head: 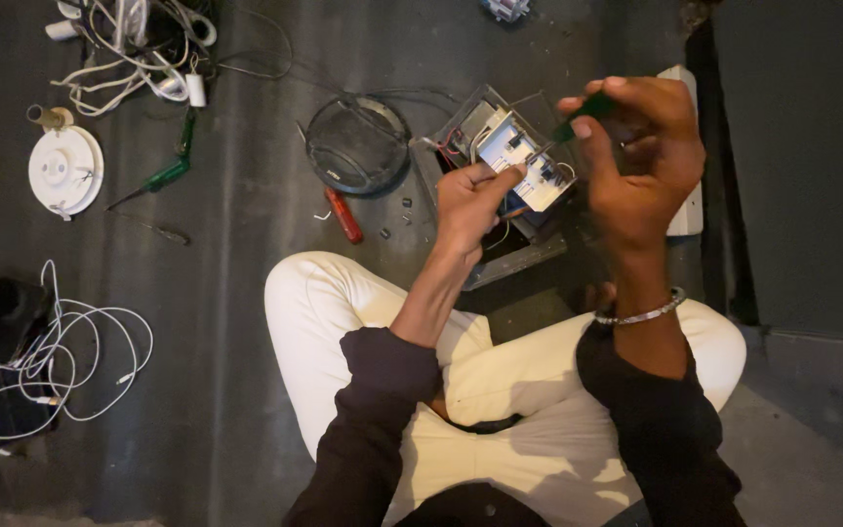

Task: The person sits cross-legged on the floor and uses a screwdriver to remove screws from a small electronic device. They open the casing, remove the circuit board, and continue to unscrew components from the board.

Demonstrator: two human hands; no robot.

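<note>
The white switch plate (524, 161), judged light, stiff and brittle with loose wires behind, is gripped at its lower edge by the left hand (472, 200) above the metal box (500, 259), while a green-handled screwdriver (568, 132) is pinched in the right hand (641, 156).

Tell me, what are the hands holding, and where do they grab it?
Right hand grips a screwdriver by its green handle. Left hand holds the white switch unit at its lower edge.
</note>
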